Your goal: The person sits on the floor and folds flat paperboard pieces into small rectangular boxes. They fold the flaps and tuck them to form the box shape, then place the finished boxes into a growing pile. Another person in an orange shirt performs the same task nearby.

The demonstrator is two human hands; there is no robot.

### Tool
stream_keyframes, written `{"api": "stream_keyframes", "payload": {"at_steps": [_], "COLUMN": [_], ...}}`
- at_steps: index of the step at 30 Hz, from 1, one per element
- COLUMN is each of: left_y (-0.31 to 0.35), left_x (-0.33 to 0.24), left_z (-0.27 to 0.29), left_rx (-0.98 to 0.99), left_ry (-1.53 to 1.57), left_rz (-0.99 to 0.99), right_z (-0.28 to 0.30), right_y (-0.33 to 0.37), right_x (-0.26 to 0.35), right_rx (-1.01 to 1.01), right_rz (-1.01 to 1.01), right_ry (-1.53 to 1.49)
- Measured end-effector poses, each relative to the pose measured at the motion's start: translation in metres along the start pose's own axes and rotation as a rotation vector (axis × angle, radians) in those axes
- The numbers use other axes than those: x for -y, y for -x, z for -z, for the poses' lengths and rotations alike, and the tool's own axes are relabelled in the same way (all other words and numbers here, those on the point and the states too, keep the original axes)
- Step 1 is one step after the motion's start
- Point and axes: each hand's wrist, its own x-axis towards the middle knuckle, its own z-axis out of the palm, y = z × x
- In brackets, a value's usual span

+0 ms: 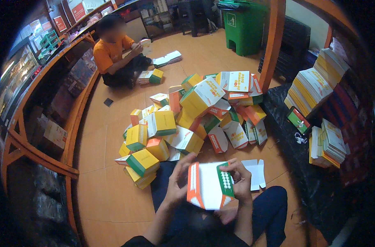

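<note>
Between my two hands, above my lap, is a small cardboard box (211,185), its white inside facing me and its orange and green sides folded up. My left hand (177,181) grips the orange side, fingers curled behind it. On the green side, my right hand (239,175) closes with its thumb near the top edge. A flat white carton blank (254,174) lies on the floor just right of my right hand. Beyond my hands spreads a heap of folded boxes (162,123) in yellow, green, white and orange, stacked loosely at many angles.
Stacks of flat cartons (310,91) and a smaller stack (329,144) stand at the right on a dark cover. A person in an orange shirt (109,53) sits at the far left, handling a carton. Wooden posts (273,45) and a green bin (243,31) stand farther back.
</note>
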Motion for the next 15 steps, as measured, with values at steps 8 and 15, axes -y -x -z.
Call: {"api": "stream_keyframes", "payload": {"at_steps": [8, 15], "left_y": [-0.043, -0.061], "left_x": [0.002, 0.019], "left_z": [0.054, 0.098], "left_rx": [-0.528, -0.648], "left_ry": [0.146, -0.125], "left_rz": [-0.165, 0.111], "right_z": [-0.014, -0.041], "right_y": [0.007, 0.069], "right_x": [-0.079, -0.196], "right_rx": [-0.093, -0.004], "right_rz": [-0.295, -0.553], "right_ry": [0.158, 1.185]}}
